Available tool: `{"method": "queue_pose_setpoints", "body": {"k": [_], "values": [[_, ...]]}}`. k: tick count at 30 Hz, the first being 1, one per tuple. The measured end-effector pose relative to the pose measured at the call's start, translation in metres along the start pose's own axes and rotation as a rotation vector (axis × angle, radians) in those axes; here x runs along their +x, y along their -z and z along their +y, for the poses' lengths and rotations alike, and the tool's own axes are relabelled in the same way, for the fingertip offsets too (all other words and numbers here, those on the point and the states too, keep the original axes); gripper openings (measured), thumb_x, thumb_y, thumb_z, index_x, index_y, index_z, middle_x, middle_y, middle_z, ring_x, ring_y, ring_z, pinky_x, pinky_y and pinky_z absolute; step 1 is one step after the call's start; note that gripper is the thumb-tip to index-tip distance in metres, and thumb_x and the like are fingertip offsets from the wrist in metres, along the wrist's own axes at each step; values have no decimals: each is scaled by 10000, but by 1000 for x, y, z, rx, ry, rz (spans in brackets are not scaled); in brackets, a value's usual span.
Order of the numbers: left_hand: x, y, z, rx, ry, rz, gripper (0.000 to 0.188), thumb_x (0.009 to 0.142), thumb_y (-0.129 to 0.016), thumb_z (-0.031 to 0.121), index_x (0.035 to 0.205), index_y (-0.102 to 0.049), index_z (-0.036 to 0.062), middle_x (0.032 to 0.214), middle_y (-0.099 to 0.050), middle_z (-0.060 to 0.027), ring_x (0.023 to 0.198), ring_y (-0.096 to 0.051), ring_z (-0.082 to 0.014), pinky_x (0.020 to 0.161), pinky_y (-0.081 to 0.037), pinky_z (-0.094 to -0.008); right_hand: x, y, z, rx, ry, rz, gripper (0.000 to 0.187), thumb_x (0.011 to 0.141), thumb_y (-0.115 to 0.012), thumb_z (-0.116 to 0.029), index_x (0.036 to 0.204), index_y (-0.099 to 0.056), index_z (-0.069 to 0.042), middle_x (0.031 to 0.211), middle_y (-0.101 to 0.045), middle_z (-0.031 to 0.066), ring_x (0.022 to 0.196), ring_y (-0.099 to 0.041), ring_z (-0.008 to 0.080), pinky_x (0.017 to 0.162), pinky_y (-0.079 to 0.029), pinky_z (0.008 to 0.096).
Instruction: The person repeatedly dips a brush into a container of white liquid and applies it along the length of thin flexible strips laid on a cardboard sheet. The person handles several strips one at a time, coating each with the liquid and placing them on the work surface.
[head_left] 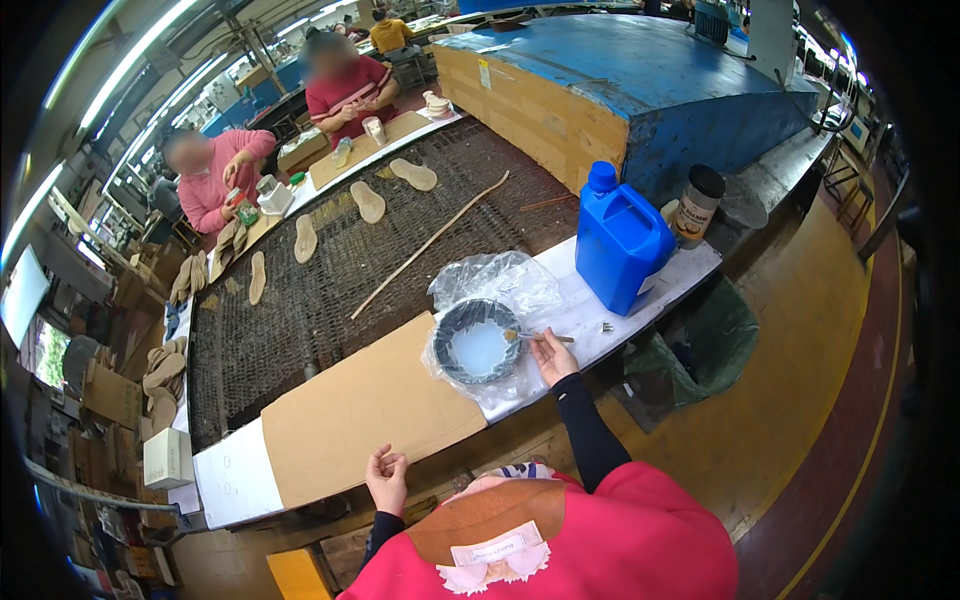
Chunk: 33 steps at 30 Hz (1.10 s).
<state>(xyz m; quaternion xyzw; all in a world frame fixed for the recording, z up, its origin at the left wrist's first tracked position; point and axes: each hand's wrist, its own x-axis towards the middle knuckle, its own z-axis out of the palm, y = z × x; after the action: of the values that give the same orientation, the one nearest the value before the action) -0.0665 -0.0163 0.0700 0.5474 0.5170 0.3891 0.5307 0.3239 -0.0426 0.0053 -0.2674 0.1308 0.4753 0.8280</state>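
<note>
My right hand (552,357) grips a small brush (540,338) by its handle, bristles at the right rim of a round dark bowl (442,345). Milky white liquid (480,350) lies in this bowl, which rests on clear plastic film (515,280). Nothing is in my left hand (387,480); its fingers are loosely bent and apart, just off the near edge of a brown cardboard sheet (370,405). Beyond the sheet, several beige shoe soles (369,202) lie spread out on a dark mesh conveyor (330,300).
A blue jerrycan (620,245) and a dark-lidded jar (697,205) stand right of the bowl. A thin stick (430,245) lies across the mesh. Two people (350,90) work on the far side. A lined bin (700,350) stands below the table's right edge.
</note>
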Motion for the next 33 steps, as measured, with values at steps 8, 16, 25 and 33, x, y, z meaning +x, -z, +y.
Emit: {"method": "queue_pose_setpoints", "body": {"k": [8, 16, 25, 33], "values": [[4, -6, -2, -3, 8, -28, 383, 830, -621, 6, 1178, -468, -36, 909, -632, -92, 769, -613, -108, 713, -498, -224, 4, 2, 2, -33, 25, -23, 151, 867, -644, -115, 946, -570, -10, 901, -622, 87, 885, -633, 215, 793, -545, 271], [4, -12, 3, 20, 23, -31, 373, 828, -628, 9, 1170, -484, -28, 910, -634, -86, 771, -616, -111, 712, -501, -226, 5, -4, 0, -1, 52, 26, 200, 871, -644, -142, 974, -557, 5, 918, -618, 108, 869, -635, 223, 769, -546, 268], [-11, -14, -2, 42, 35, 88, 199, 827, -659, 47, 993, -582, -32, 864, -639, -80, 750, -625, -119, 683, -511, -235, -20, 14, -7, -23, -18, 108, 401, 862, -661, -226, 1127, -472, 7, 966, -574, 137, 880, -585, 218, 801, -525, 325], [-63, -3, -28, 74, 74, 231, 127, 863, -631, 116, 834, -641, -8, 737, -655, -32, 662, -612, -78, 616, -493, -231, -35, 20, -31, -183, -157, 25, 371, 866, -635, -355, 949, -570, 1, 903, -636, 99, 748, -614, 180, 676, -528, 281]]}}
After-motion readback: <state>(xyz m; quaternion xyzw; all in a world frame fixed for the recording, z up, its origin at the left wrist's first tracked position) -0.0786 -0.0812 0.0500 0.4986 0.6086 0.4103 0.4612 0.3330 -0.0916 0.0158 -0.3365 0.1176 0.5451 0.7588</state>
